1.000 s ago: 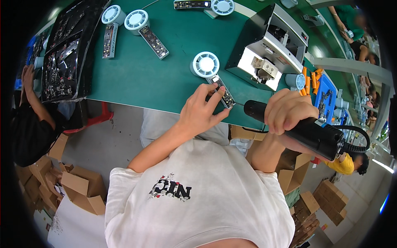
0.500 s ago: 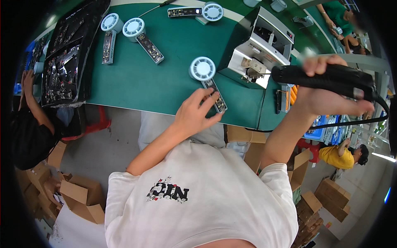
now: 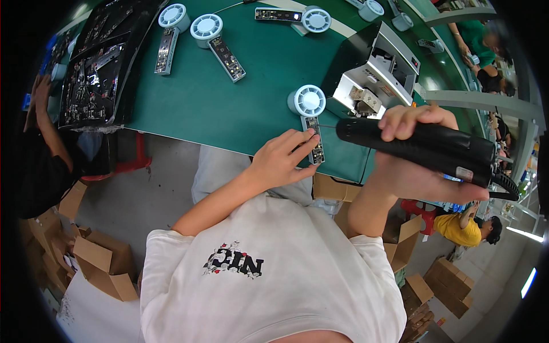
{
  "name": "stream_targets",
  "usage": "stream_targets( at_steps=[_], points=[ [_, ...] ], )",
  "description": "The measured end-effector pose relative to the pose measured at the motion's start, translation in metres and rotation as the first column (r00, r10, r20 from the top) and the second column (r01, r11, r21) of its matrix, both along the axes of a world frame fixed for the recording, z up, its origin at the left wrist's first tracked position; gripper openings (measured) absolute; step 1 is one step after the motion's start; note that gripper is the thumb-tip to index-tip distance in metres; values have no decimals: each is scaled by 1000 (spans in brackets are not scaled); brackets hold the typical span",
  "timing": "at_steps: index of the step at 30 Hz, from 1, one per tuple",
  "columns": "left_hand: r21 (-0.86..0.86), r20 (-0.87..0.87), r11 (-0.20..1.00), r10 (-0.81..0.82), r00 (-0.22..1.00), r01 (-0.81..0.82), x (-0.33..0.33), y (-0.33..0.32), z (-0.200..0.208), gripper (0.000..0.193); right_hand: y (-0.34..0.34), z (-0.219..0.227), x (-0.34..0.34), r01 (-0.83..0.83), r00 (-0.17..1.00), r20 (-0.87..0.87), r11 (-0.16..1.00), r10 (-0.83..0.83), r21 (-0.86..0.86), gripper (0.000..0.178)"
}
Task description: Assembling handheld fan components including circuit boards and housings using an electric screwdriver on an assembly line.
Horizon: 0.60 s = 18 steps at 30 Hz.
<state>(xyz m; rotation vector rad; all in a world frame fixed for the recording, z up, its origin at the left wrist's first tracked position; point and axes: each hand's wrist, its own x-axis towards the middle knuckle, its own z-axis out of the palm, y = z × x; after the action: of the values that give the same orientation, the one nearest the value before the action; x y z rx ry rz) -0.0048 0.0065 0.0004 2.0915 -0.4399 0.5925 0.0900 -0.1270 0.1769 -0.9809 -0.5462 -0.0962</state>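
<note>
My right hand (image 3: 420, 154) is wrapped round a black electric screwdriver (image 3: 417, 143), its thin bit pointing left over the near end of a small device. That device has a round pale-blue fan head (image 3: 310, 100) and a narrow handle with an exposed circuit board (image 3: 316, 150). With the fingertips and thumb of my left hand (image 3: 286, 157), I grip the handle against the green table. The bit's tip is close to the board, near the fan head; whether it touches I cannot tell. Right behind the screwdriver stands a silver and black screw feeder (image 3: 372, 74).
Similar fan devices lie farther back, among them one at the left (image 3: 166, 51), another beside it (image 3: 227, 59) and one at the back (image 3: 278, 15). A black tray of circuit boards (image 3: 94, 80) stands at the left table edge. Co-workers sit left and right; cardboard boxes (image 3: 106, 257) are on the floor.
The screwdriver in my right hand has moved left, away from the screw feeder, to the fan device. My left hand remains on the handle. The whole view has shifted slightly.
</note>
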Motion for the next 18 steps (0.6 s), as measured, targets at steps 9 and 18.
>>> stream_targets(
  at_steps=[9, 18],
  points=[
    [-9, -12, 1000, -4, 1000, 4, -1, 1, 2, 54, 23, -20, -1, 41, 999, -20, 994, -43, -99, 117],
    [1, -23, 1000, -4, 1000, 4, -1, 2, 3, 55, 27, -24, -1, -18, 1000, 21, 999, 19, -37, 122]
  ],
)
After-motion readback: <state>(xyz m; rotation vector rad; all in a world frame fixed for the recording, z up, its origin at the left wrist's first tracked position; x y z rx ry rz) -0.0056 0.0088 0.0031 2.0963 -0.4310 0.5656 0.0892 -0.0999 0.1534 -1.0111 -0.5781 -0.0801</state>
